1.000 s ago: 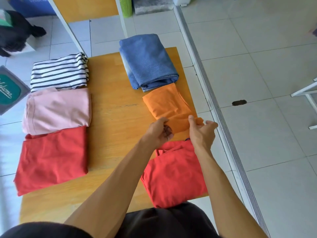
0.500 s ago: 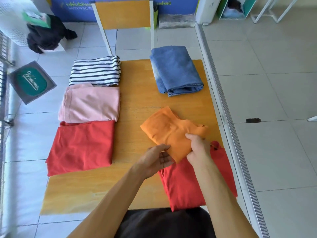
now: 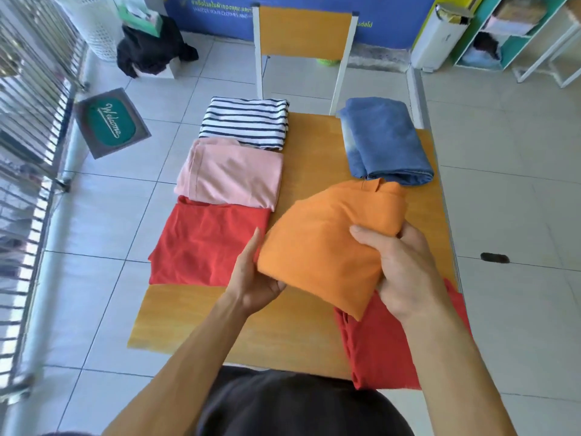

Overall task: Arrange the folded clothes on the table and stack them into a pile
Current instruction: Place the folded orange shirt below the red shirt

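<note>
One legible word, "Welcome", is read on the green doormat [image 3: 111, 122]; the blue banner's [image 3: 213, 14] writing cannot be made out. An orange folded garment [image 3: 323, 243] is held above the table [image 3: 314, 158], gripped at its edges by the left hand [image 3: 254, 275] and right hand [image 3: 405, 272].

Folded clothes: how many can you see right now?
6. Left column: striped, pink, red. Right: blue jeans, orange one held in both hands, another red nearest.
</note>
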The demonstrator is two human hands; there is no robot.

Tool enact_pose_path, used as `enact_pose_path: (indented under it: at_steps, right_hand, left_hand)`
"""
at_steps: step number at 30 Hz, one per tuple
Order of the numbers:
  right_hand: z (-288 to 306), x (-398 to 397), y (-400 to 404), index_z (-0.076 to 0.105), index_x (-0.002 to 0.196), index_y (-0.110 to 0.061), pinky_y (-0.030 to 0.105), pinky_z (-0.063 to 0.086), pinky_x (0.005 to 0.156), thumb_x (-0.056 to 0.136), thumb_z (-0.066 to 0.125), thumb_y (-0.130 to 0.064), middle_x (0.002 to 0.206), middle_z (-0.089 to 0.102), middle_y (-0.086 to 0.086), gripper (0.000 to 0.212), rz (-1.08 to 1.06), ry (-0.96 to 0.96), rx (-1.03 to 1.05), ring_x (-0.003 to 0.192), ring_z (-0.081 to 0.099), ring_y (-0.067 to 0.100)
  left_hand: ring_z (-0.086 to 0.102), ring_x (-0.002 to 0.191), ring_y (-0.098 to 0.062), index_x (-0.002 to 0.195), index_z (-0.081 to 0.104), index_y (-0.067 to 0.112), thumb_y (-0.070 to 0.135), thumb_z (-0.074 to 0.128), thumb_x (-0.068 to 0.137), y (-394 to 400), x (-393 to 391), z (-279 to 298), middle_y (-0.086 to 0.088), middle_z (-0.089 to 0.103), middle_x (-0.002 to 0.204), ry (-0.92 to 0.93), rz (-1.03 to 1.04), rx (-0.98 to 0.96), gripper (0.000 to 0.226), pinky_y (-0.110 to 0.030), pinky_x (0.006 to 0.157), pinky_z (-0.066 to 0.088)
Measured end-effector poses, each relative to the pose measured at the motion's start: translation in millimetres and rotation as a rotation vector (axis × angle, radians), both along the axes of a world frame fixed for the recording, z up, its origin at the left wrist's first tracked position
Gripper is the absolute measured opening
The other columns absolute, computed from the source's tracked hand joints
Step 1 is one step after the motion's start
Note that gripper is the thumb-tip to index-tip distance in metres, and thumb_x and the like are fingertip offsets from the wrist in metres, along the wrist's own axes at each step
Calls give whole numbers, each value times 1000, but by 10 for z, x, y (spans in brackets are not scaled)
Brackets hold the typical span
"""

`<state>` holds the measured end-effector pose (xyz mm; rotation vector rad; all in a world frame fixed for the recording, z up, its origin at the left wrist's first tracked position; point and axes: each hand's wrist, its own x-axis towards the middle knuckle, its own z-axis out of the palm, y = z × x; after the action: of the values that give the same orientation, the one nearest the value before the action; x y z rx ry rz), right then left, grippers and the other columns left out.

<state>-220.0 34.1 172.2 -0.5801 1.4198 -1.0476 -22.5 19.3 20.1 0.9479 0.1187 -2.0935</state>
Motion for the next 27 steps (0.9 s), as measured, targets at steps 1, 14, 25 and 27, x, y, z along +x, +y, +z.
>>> enact_pose_path:
  at_steps: [1,14,25,27]
  right_hand:
    - [33,28,17,72,115,-14,35,61,72,89,72,-2,103,80,4,29,34,3,-7,94,77,21]
    - [-746,707,178,69,118,-15,40,57,91,84,77,-1,106,79,5,37,484,167,123,103,74,24]
    - [-1972,1427,560,65,117,-14,49,60,84,84,78,-11,109,75,6,35,622,271,400,99,71,24]
    - [-2110,1429,595,65,119,-10,53,62,84,80,79,-14,108,75,8,41,599,302,430,98,73,25]
  left_hand:
    - [56,116,-21,130,65,21,61,65,83,19,108,25,-3,54,143,-17,-15,-2,62,-38,87,49]
    - [69,99,-25,116,66,-1,27,66,88,616,1775,210,-20,69,116,-622,-226,-167,40,-36,85,59]
    - [67,108,-28,114,67,14,28,68,90,1060,2419,-406,-7,74,108,-1089,-364,-78,28,-46,99,51]
    - [66,106,-27,112,67,17,29,65,91,1039,2377,-500,-6,72,106,-1186,-342,-82,25,-45,95,51]
